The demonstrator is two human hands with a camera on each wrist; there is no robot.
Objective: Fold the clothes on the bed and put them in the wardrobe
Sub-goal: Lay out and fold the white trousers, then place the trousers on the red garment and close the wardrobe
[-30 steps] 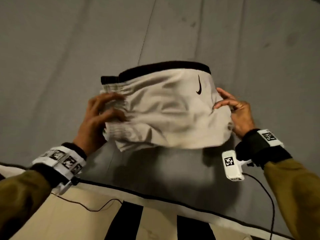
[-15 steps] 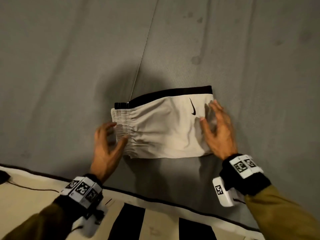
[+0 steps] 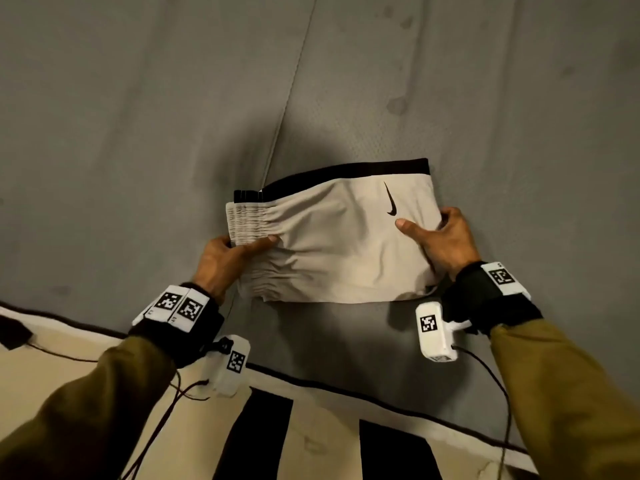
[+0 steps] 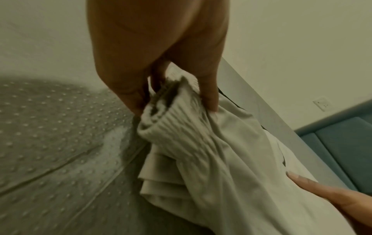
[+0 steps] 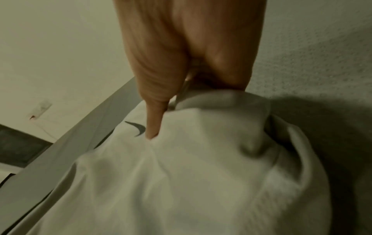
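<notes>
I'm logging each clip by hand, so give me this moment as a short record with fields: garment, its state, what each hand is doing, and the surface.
garment: beige shorts with a black waistband and a black swoosh logo
state: folded into a compact rectangle
left hand: grips the gathered left edge, thumb on top
right hand: grips the right edge, thumb on top near the logo
surface: grey bed sheet; whether the shorts touch it cannot be told
wardrobe: not in view
</notes>
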